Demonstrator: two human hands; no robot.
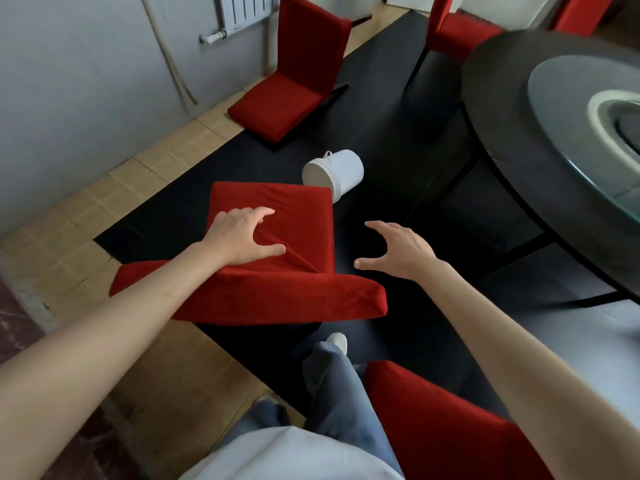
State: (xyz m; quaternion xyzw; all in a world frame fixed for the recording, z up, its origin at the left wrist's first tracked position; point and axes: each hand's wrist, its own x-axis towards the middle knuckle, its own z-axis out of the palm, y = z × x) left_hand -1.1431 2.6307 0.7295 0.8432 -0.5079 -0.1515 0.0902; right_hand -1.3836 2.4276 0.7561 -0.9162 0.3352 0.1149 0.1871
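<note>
Left hand point(242, 237), fingers spread, rests on the nearest chair point(277, 216) of five; right hand point(398, 249) hovers open at its 3 o'clock; one bucket point(337, 174) at 1.

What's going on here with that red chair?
A person is leaning over a red chair on the dark floor. Their left hand rests on its cushion with the fingers spread. The right hand hovers open just beside the chair, touching nothing. A white bucket sits on the floor just beyond the chair, and a round dark table is off to the right.
</note>
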